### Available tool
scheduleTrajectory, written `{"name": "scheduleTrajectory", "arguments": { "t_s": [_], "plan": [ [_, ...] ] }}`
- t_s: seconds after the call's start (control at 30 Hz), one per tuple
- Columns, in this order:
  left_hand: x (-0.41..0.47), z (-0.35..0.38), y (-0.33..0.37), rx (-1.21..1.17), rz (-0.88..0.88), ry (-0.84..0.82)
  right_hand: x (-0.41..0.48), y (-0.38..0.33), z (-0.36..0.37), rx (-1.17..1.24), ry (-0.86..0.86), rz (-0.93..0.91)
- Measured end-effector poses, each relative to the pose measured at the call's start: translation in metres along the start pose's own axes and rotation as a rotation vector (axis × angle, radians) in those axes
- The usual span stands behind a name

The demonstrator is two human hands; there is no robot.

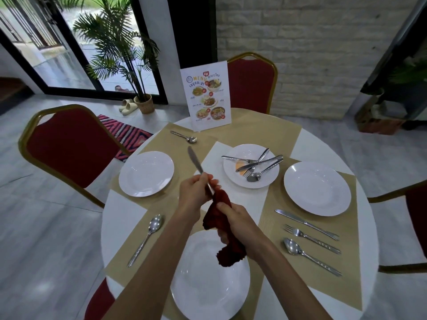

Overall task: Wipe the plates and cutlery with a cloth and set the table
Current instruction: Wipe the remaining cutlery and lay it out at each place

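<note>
My left hand (196, 192) grips a table knife (195, 161) by the middle, blade pointing up and away. My right hand (235, 218) holds a dark red cloth (225, 232) wrapped around the knife's handle end. Below my arms sits a white plate (209, 285) on a tan placemat, with a spoon (147, 236) to its left. A centre plate (250, 166) carries several pieces of loose cutlery. White plates lie at the left (146, 173) and right (317, 188). A knife (305, 224), fork (310, 237) and spoon (309, 255) lie by the right plate.
A menu card (208, 98) stands at the far side of the round white table (120, 213), with a spoon (184, 136) in front of it. Red chairs with gold frames stand at the left (69, 148), far side (251, 84) and right (416, 204).
</note>
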State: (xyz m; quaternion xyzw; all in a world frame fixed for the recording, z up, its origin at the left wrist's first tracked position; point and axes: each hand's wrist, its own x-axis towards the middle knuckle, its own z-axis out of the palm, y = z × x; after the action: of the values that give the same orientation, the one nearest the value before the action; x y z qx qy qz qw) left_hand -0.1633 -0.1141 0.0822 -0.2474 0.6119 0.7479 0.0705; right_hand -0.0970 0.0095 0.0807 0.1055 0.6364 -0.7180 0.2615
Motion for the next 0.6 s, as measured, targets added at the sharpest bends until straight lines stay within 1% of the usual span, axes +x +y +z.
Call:
{"name": "scheduleTrajectory", "arguments": {
  "t_s": [0.07, 0.1, 0.2, 0.3, 0.4, 0.47, 0.5, 0.53, 0.6],
  "plan": [
    [0.007, -0.006, 0.009, -0.083, 0.042, 0.053, -0.001, 0.003, -0.001, -0.008, -0.007, 0.03],
    [0.012, -0.012, 0.014, -0.044, 0.079, 0.071, 0.0, 0.004, -0.003, -0.002, 0.014, 0.045],
    [0.024, -0.03, 0.024, 0.246, 0.191, 0.078, 0.014, -0.004, -0.019, 0.083, 0.173, 0.058],
    [0.029, -0.046, 0.029, 0.501, 0.296, 0.031, 0.035, -0.026, -0.037, 0.216, 0.295, 0.009],
    [0.035, -0.058, 0.034, 0.734, 0.373, -0.07, 0.064, -0.055, -0.049, 0.377, 0.337, -0.04],
    [0.04, -0.062, 0.039, 0.889, 0.432, -0.135, 0.083, -0.072, -0.053, 0.428, 0.304, -0.061],
    [0.045, -0.064, 0.042, 0.961, 0.466, -0.157, 0.091, -0.079, -0.053, 0.394, 0.252, -0.066],
    [0.051, -0.066, 0.045, 1.022, 0.499, -0.171, 0.097, -0.084, -0.053, 0.298, 0.191, -0.076],
    [0.067, -0.071, 0.051, 1.115, 0.558, -0.192, 0.105, -0.091, -0.049, 0.012, 0.073, -0.114]
  ]
}}
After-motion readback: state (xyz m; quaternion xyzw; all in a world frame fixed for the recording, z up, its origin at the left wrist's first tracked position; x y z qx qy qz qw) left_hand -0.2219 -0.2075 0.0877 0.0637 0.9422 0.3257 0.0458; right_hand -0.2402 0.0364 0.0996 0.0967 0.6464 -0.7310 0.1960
